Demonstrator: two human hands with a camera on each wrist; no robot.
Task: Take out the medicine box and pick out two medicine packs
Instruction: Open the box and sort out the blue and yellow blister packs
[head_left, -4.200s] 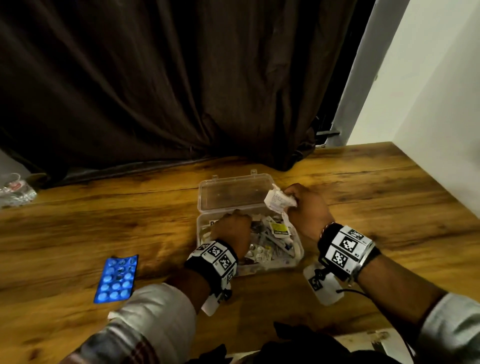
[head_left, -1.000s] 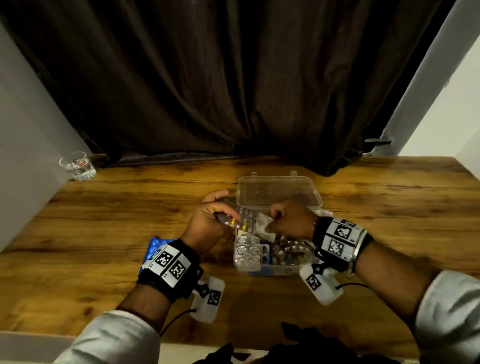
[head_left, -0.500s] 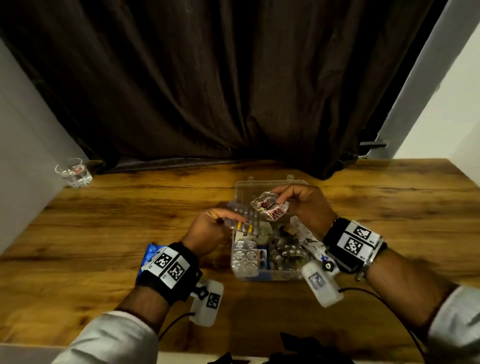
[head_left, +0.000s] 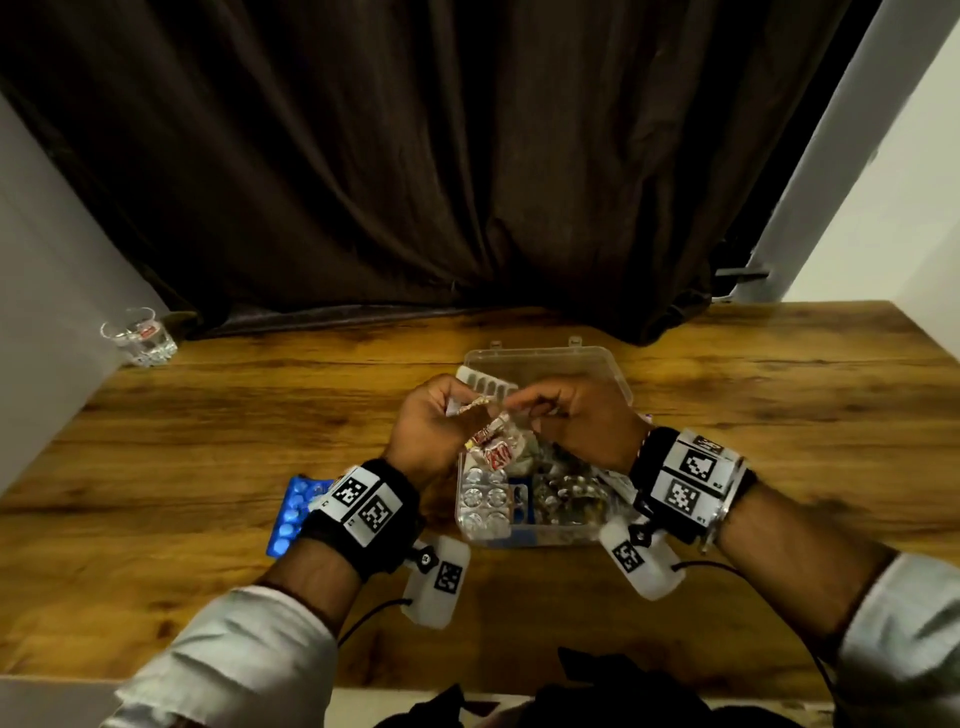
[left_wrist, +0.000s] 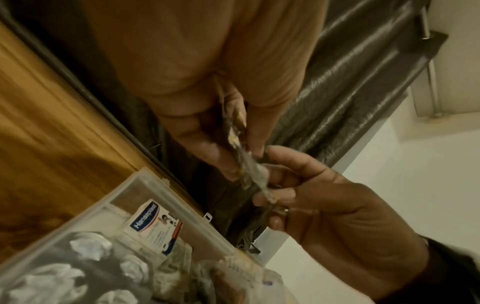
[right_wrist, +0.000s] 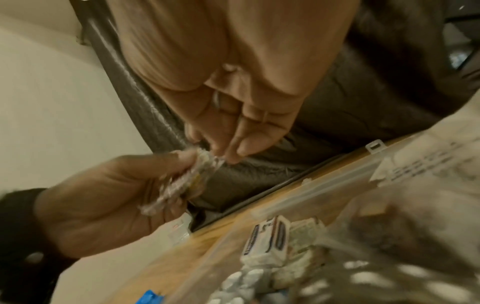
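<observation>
Medicine box (head_left: 545, 364) out on bench (head_left: 208, 441), lid open. Blue blister pack (head_left: 291, 512) already laid aside. Capsule strip (head_left: 485, 387) pinched by left hand (head_left: 426, 431); crinkled sachet (head_left: 491, 441) pinched by right hand (head_left: 582, 421). Second pack judged not yet set down.

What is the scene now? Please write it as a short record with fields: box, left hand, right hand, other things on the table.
box: clear plastic medicine box, lid open, on the wooden table, full of medicine packs
left hand: left hand grips a silver blister strip above the box
right hand: right hand pinches a crinkled red-and-white pack where the two hands meet
out of the box: blue blister pack on the table, partly hidden by the left wrist
far left corner: small glass
</observation>
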